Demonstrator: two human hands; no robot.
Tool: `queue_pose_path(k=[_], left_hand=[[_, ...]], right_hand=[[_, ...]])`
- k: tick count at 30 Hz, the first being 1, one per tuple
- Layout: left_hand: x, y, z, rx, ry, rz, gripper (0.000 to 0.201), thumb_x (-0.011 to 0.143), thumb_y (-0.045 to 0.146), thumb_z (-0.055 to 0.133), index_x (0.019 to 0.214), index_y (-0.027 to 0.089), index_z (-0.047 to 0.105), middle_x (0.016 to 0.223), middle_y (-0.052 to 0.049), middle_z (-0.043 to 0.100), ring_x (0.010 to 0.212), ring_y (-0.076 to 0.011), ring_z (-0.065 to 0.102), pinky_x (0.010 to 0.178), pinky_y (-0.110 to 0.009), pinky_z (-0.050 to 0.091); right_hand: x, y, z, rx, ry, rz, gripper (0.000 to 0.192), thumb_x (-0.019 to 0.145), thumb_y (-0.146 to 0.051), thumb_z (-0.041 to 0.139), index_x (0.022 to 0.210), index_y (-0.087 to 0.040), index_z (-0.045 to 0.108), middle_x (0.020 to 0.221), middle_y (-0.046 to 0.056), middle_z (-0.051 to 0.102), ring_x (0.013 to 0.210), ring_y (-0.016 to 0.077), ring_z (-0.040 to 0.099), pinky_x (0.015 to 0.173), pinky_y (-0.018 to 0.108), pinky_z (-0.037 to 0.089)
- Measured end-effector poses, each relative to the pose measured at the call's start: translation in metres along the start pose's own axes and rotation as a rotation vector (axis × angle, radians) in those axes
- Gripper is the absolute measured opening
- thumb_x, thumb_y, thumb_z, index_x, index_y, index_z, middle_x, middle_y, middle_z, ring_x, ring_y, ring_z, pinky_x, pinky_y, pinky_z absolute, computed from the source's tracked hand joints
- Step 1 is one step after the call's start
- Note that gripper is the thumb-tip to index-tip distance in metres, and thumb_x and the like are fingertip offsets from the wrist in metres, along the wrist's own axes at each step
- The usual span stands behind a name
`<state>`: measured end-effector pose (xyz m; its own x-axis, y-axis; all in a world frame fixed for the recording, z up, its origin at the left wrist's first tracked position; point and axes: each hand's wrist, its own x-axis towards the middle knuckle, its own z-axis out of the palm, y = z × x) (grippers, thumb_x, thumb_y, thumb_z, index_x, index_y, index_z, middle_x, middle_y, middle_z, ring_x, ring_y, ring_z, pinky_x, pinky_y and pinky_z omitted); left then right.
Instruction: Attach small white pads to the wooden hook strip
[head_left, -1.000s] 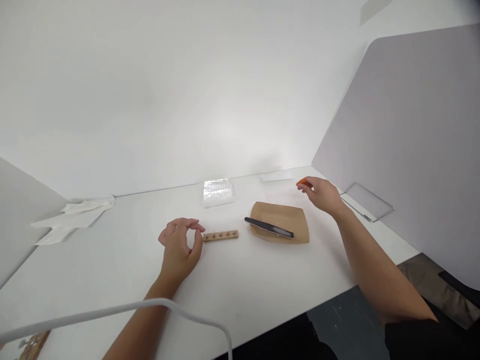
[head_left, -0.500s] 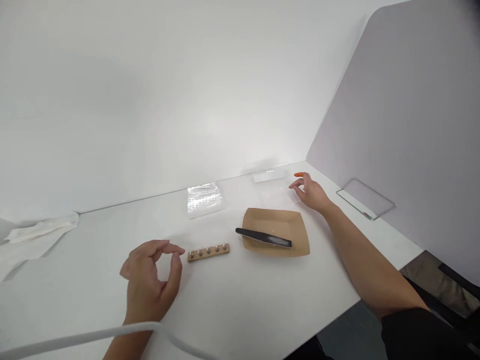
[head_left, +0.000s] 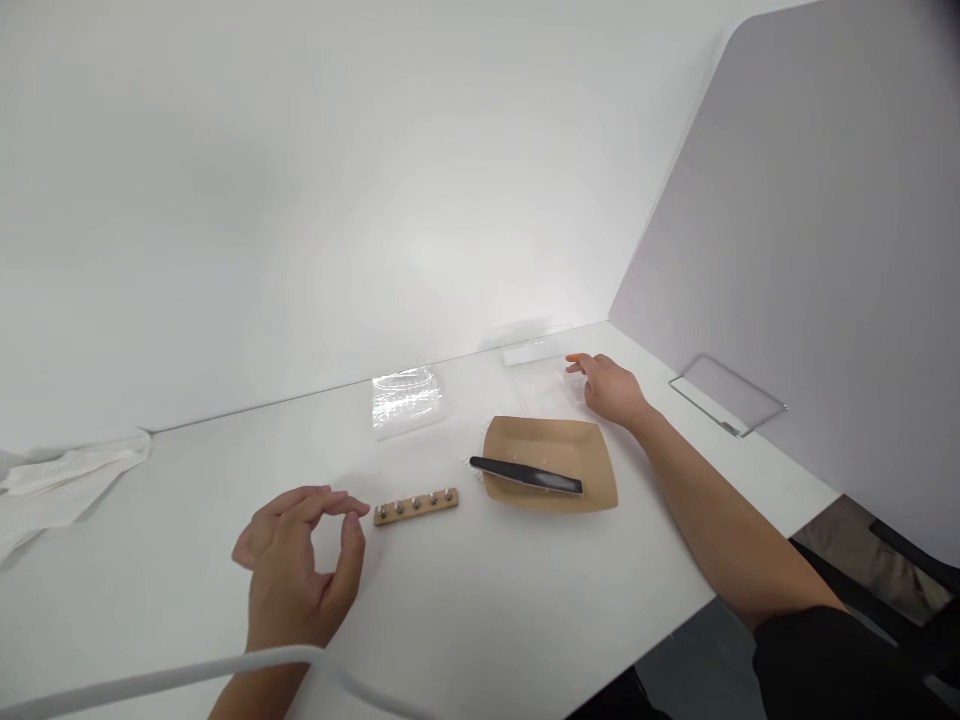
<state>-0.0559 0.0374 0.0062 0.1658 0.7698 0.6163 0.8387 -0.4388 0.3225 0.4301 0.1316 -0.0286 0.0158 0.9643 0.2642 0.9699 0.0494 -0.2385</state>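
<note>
My left hand (head_left: 296,560) hovers by the left end of a small wooden strip (head_left: 416,507) that carries several upright metal pegs. Its thumb and index fingertips come together in a pinch, and anything between them is too small to make out. Farther right, my right hand (head_left: 611,388) reaches to a clear plastic case (head_left: 551,385), fingers bent in, with orange on one fingertip. What these fingers hold, if anything, cannot be made out. Between the hands sits a brown paper tray (head_left: 551,435), with a black nail file (head_left: 529,474) lying slantwise across it.
A clear plastic packet (head_left: 407,402) lies near the back wall. White tissue (head_left: 75,480) is at the far left. A wire frame (head_left: 739,435) stands by the grey partition (head_left: 825,250) on the right. A pale cable (head_left: 225,665) crosses the view at lower left.
My right hand has moved a little left, and its fingers have closed in at the clear case. The left hand stays almost where it was.
</note>
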Motion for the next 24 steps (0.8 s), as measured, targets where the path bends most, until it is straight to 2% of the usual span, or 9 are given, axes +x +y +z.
queue_pose_path(k=[5, 9, 17, 24], left_hand=[[0.001, 0.005, -0.001, -0.007, 0.006, 0.004, 0.01, 0.099, 0.028, 0.055, 0.099, 0.025, 0.064, 0.096, -0.009, 0.074, 0.11, -0.0353, 0.062, 0.105, -0.061, 0.035], [0.002, 0.011, -0.001, -0.04, -0.001, 0.007, 0.008, 0.099, 0.029, 0.055, 0.104, 0.025, 0.06, 0.092, -0.008, 0.074, 0.108, -0.0347, 0.062, 0.102, -0.058, 0.037], [0.002, 0.009, -0.001, -0.063, -0.017, -0.056, 0.013, 0.098, 0.031, 0.056, 0.108, 0.024, 0.059, 0.094, -0.009, 0.075, 0.111, -0.0351, 0.062, 0.106, -0.059, 0.035], [0.001, 0.012, -0.001, -0.061, -0.029, -0.081, 0.015, 0.098, 0.032, 0.056, 0.11, 0.024, 0.059, 0.099, -0.009, 0.075, 0.114, -0.0353, 0.06, 0.107, -0.059, 0.033]], right_hand=[[0.002, 0.0, -0.002, 0.02, -0.017, 0.015, 0.056, 0.087, -0.004, 0.045, 0.138, -0.025, 0.053, 0.138, 0.003, 0.071, 0.126, 0.0265, 0.062, 0.079, 0.034, 0.055], [0.002, -0.003, -0.002, 0.032, -0.022, 0.022, 0.048, 0.093, -0.009, 0.044, 0.137, -0.025, 0.056, 0.138, 0.005, 0.071, 0.12, 0.0268, 0.065, 0.08, 0.035, 0.055], [0.004, -0.003, 0.003, 0.031, -0.025, -0.022, 0.039, 0.1, -0.014, 0.042, 0.135, -0.022, 0.059, 0.133, 0.01, 0.072, 0.125, 0.0282, 0.063, 0.08, 0.035, 0.053], [0.008, 0.002, 0.002, 0.043, -0.048, -0.072, 0.033, 0.105, -0.021, 0.042, 0.131, -0.023, 0.062, 0.13, 0.009, 0.073, 0.126, 0.0278, 0.06, 0.089, 0.039, 0.054]])
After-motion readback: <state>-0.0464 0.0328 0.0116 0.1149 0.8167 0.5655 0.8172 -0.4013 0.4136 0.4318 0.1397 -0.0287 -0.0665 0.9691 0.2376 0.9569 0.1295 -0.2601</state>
